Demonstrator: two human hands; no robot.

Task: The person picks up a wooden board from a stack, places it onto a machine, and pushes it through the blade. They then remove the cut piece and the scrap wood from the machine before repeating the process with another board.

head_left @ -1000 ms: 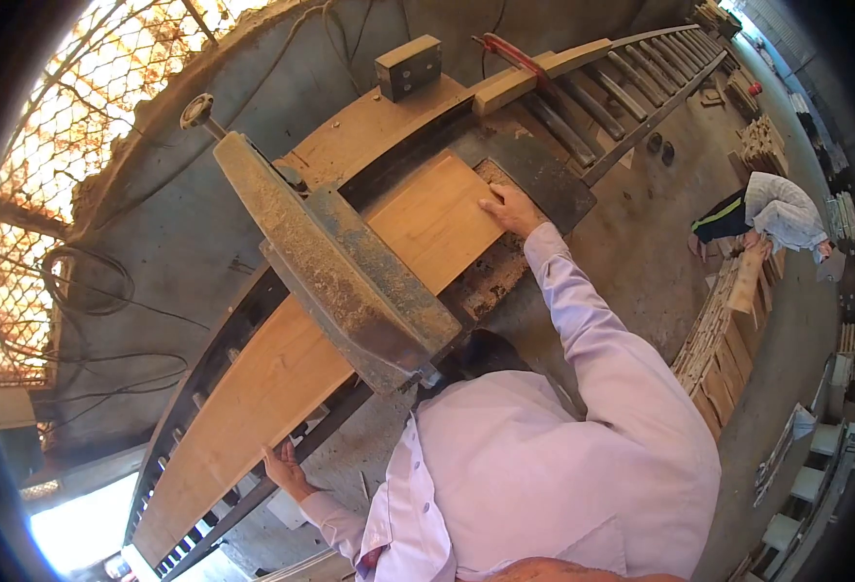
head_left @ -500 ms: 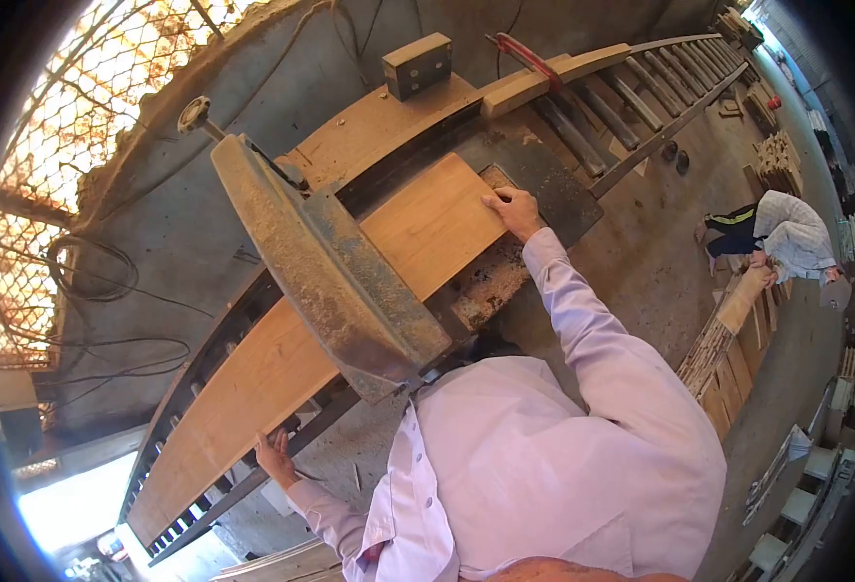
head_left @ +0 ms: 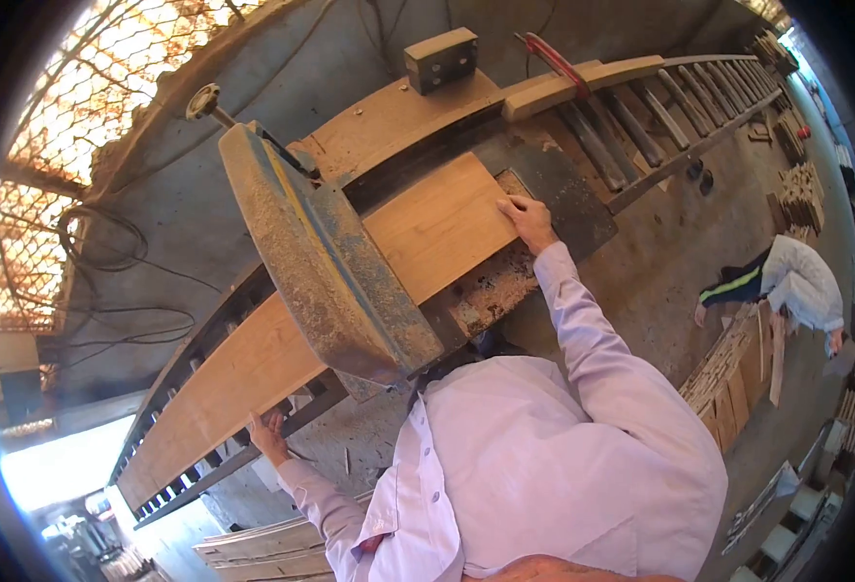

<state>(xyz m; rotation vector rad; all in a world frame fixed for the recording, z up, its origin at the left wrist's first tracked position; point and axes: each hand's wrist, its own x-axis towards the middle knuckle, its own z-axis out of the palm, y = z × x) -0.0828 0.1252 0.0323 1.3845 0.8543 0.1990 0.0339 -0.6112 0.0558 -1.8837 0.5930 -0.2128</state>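
A long wooden board (head_left: 224,364) lies through a dusty planing machine (head_left: 326,262), showing on both sides of its housing. At the board's near right corner, my right hand (head_left: 529,221) is closed on the edge, thumb and fingers pressed against the end. My left hand (head_left: 270,438) is at the near edge of the board on the other side of the machine, its fingers partly curled and touching the edge. What those fingers do beneath the board is hidden. Wood shavings (head_left: 491,296) lie beside the machine table, below my right hand.
A roller track (head_left: 685,102) runs off to the upper right, with a red clamp (head_left: 554,60) on a wooden fence (head_left: 583,85). A handwheel (head_left: 202,101) tops the machine. At right, a co-worker (head_left: 801,281) bends over stacked wood strips (head_left: 728,373). Cables (head_left: 107,242) hang on the wall.
The view has shifted a little. My hands stay at the same places on the board, which shows no clear travel. The co-worker has bent lower over the wood strips.
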